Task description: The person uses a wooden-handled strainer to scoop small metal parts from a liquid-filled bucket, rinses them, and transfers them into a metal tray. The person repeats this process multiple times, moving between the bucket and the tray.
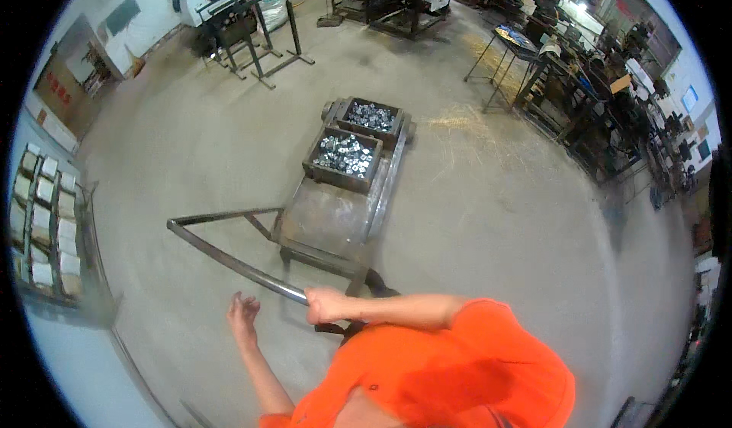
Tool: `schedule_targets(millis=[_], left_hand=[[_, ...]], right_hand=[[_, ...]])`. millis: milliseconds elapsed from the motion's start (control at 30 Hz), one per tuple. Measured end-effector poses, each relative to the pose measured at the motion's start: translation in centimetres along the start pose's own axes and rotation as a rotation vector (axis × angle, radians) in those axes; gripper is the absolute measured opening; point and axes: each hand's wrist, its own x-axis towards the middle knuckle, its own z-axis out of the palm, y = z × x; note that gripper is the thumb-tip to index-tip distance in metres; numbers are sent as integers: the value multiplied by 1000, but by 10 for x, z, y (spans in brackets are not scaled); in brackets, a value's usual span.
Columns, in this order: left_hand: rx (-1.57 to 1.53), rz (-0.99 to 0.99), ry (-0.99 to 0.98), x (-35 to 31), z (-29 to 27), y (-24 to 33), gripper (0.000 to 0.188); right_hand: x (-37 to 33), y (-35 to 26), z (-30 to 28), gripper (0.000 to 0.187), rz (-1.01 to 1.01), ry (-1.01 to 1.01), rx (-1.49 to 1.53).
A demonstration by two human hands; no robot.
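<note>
My right hand [326, 306] is wrapped round the bent metal handle [236, 264] of a low flat cart. In the air to the left of that handle is my left hand [242, 313], its fingers loosely curled and apart, touching nothing. The cart's bare metal bed [324, 213] stretches away from me. At its far end stand two dark metal boxes, a nearer one [338, 176] and a farther one [396, 125], one behind the other. Both hold many small shiny metal parts [343, 156], too small to tell their exact kind.
Black metal stands [255, 39] are on the floor at the far left. Machines and a workbench [553, 100] line the right side, near yellowish scraps [457, 119]. A rack with pale blocks [46, 222] is along the left wall. A heavy metal frame [389, 4] stands far ahead.
</note>
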Motion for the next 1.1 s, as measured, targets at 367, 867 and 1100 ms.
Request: schedule_targets(millis=[367, 867, 1100], left_hand=[[26, -32, 78, -75, -129, 19, 34], [-97, -143, 305, -224, -273, 12, 33], [-176, -137, 437, -304, -306, -3, 33]], right_hand=[[-24, -77, 107, 28, 50, -131, 187], [-69, -168, 254, 21, 173, -333, 563], [-103, -195, 254, 21, 180, -372, 471]])
